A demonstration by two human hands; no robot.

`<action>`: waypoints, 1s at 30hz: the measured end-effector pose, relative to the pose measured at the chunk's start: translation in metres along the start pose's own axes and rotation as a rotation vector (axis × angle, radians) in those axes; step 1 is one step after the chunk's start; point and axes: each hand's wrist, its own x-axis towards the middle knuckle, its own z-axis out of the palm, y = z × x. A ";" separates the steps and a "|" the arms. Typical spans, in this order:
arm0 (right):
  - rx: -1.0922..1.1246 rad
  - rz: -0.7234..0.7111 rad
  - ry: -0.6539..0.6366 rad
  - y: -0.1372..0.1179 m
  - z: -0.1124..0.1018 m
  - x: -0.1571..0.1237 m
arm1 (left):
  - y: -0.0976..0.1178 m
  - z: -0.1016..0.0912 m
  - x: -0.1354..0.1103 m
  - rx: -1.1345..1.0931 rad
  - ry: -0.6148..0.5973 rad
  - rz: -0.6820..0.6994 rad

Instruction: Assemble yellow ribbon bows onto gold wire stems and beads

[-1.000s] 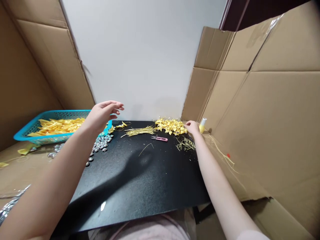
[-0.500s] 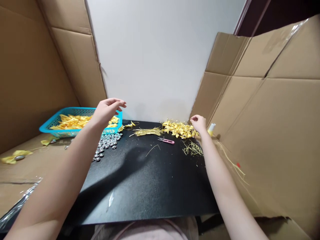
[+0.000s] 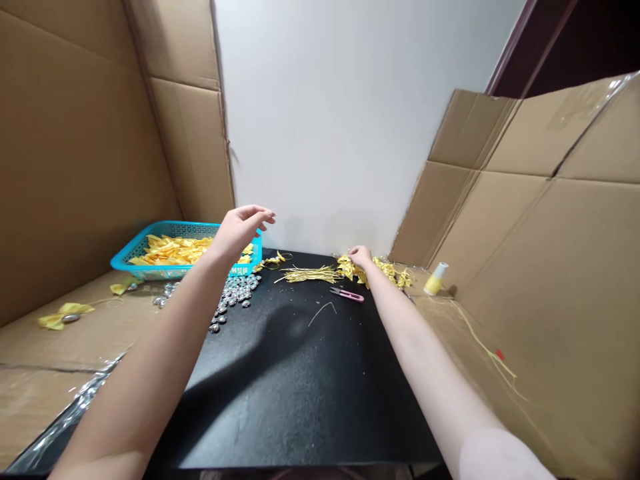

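My left hand (image 3: pixel 245 230) hovers above the right end of a blue plastic basket (image 3: pixel 123 261), its fingers loosely stretched with nothing visible in them. Yellow ribbon bows (image 3: pixel 173 250) fill that basket. At the back right of the black table, my right hand (image 3: pixel 361 255) is over a heap of finished-looking yellow bows (image 3: pixel 387 268). Its fingertips are drawn together at the heap's left side; whatever they hold is too small to make out. Left of this hand lies a bundle of gold twist ties (image 3: pixel 311 274). Pink thread snips (image 3: pixel 347 295) rest just in front.
Silver oval beads (image 3: pixel 237 290) are scattered before the basket. A single bent tie (image 3: pixel 323 312) lies on the black table (image 3: pixel 300 387). A small bottle with yellow contents (image 3: pixel 436 279) stands at right. Cardboard walls (image 3: pixel 545 247) rise on both sides. A loose bow (image 3: pixel 63 316) lies far left.
My right hand has moved left, from the heap's right end to its left part. The left hand keeps its pose above the basket. The view has shifted slightly.
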 end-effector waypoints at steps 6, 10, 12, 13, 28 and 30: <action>-0.059 -0.003 0.040 -0.001 -0.007 0.002 | 0.000 -0.008 0.005 -0.032 0.049 0.029; -0.071 -0.128 0.129 -0.022 -0.027 -0.011 | -0.003 -0.030 0.013 0.024 0.170 0.092; -0.055 -0.211 0.136 -0.028 -0.038 -0.028 | -0.008 -0.052 0.018 0.083 0.250 0.116; -0.044 -0.253 0.134 -0.027 -0.044 -0.039 | -0.011 -0.065 0.019 0.130 0.281 0.124; -0.306 -1.028 -0.142 0.085 -0.051 -0.196 | -0.097 -0.173 -0.027 1.295 -0.031 0.179; -0.284 -1.034 -0.132 0.084 -0.045 -0.194 | -0.100 -0.169 -0.005 1.339 -0.131 0.112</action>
